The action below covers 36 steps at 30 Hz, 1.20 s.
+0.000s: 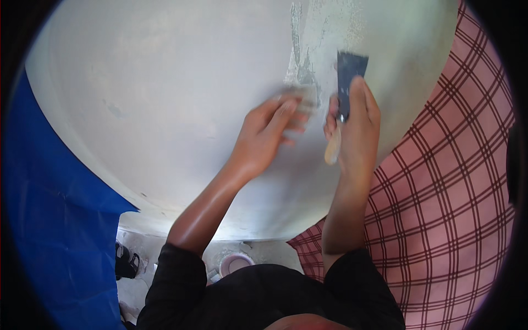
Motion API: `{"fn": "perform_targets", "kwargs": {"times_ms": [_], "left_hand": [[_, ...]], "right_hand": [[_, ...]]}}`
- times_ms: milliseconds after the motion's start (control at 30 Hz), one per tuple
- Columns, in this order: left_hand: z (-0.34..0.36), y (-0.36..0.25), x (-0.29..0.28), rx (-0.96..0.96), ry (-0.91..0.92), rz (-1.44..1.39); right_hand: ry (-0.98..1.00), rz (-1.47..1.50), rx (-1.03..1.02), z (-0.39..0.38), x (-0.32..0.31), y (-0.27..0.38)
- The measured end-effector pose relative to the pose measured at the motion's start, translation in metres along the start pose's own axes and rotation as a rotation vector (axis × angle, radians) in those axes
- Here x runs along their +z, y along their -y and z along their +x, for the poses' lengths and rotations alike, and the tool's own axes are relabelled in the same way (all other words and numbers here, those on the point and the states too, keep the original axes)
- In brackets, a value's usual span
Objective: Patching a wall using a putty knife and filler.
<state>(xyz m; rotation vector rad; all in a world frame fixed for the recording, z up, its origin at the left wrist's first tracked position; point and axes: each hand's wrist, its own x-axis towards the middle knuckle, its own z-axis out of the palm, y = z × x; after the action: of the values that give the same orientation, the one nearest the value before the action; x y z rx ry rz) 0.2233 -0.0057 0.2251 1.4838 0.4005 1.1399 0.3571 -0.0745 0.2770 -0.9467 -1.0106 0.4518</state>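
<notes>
My right hand [360, 129] is closed around a putty knife [352, 69], which has a dark, wide blade and a pale wooden handle. Its blade points up, with my thumb lying along it. To the left, my left hand [269, 124] is in front of the wall, its fingers smeared by motion. A pale shape beside its fingertips is too blurred to make out. Just above both hands, a rough patch of whitish putty [330, 27] runs up the smooth, pale wall [159, 104]. Whether either hand touches the wall I cannot tell.
A blue sheet [60, 220] hangs at the left. Pink plaid cloth [434, 220] hangs along the right side. Below, a light round bucket [235, 258] stands on the stained floor [137, 291], and dark footwear [126, 261] lies near the blue sheet.
</notes>
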Motion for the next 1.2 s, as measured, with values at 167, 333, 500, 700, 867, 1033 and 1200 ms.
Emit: {"fn": "perform_targets", "kwargs": {"times_ms": [167, 333, 500, 700, 867, 1033, 1200], "left_hand": [[-0.049, 0.037, -0.040, -0.068, 0.027, 0.050], [-0.054, 0.039, -0.045, 0.031, -0.048, 0.130], [-0.001, 0.006, -0.034, 0.900, 0.125, 0.949], [0.106, -0.035, -0.035, 1.132, 0.159, 1.423], [0.188, -0.055, -0.042, 1.446, -0.188, 1.996], [0.213, -0.036, -0.034, 1.307, -0.117, 1.777], [0.271, 0.027, -0.058, 1.916, -0.133, 0.585]], "right_hand": [[-0.017, 0.122, 0.085, -0.019, -0.021, -0.019], [0.004, -0.028, -0.037, -0.016, -0.014, -0.041], [0.027, -0.134, -0.143, 0.000, -0.017, -0.046], [-0.107, -0.163, -0.175, 0.025, -0.023, -0.045], [-0.205, -0.222, -0.203, 0.039, -0.016, -0.055], [-0.327, -0.313, -0.221, 0.051, -0.008, -0.065], [-0.310, -0.312, -0.168, 0.057, 0.020, -0.082]]}}
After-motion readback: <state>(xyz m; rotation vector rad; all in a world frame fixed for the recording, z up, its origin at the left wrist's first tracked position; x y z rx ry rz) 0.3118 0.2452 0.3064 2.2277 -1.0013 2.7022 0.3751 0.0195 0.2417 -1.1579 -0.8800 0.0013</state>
